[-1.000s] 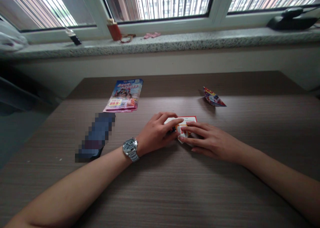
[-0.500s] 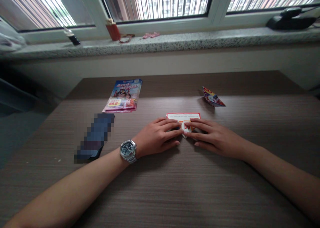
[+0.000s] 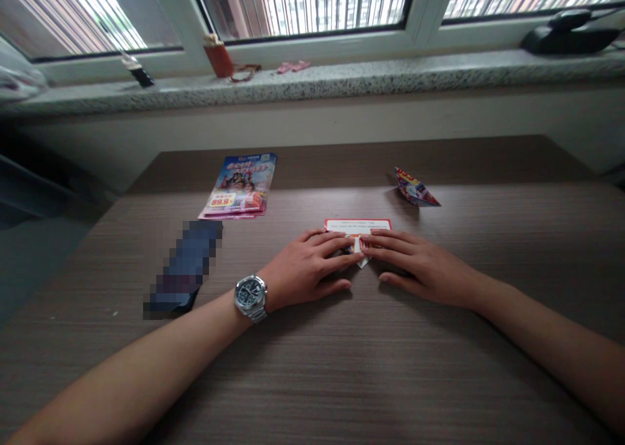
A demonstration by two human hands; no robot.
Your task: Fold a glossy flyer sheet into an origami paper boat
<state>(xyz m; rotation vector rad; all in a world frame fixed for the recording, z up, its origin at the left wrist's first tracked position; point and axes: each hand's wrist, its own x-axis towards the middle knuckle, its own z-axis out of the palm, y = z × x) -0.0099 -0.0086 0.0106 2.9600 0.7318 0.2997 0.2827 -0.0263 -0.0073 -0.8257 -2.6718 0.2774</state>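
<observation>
A partly folded paper (image 3: 359,225) with a red edge and a white strip lies flat on the brown table (image 3: 312,367), its pointed end toward me. My left hand (image 3: 312,266), with a silver watch at the wrist, rests on the paper's left part, fingers stretched out. From the right, my right hand (image 3: 420,266) lies on the paper with its fingers spread. The fingertips of both hands nearly meet over the paper's middle and cover much of it. Beyond my right hand sits a small folded paper shape (image 3: 415,189), colourful and pointed.
Colourful leaflets (image 3: 241,186) lie in a stack at the back left. Nearer stands a pixelated dark flat object (image 3: 188,266) left of my left wrist. The stone windowsill (image 3: 342,83) holds a red container (image 3: 218,58), pink items (image 3: 293,67) and a black device (image 3: 569,36).
The fingers of my left hand have shifted slightly right over the paper, and the right hand's fingers have moved a little. Both hands stay on the paper.
</observation>
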